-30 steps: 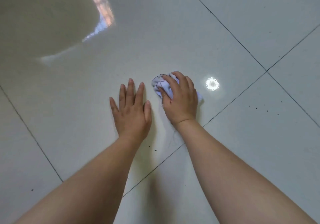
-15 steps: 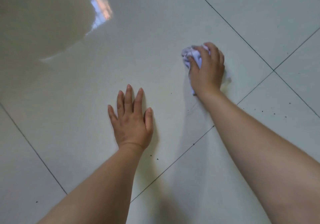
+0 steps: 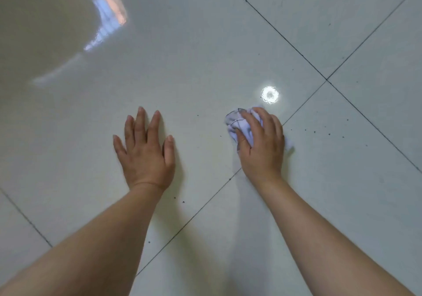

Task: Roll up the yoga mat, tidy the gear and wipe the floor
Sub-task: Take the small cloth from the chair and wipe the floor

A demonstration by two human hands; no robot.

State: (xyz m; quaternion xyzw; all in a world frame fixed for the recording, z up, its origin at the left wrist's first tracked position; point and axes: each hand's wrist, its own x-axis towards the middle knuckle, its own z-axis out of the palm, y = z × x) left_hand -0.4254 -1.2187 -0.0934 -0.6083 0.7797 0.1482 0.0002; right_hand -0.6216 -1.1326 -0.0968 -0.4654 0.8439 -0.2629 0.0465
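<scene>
Glossy white tile floor (image 3: 205, 51), one round lamp glare (image 3: 270, 94) just past the cloth. Dark specks (image 3: 329, 133) are scattered off to the right, plus a few near the left wrist. One crumpled white cloth (image 3: 237, 125) sits on the floor beside a grout line (image 3: 196, 214), with the right hand (image 3: 262, 145) curled over it, gripping. The left hand (image 3: 146, 156) lies flat, fingers straight and slightly spread.
</scene>
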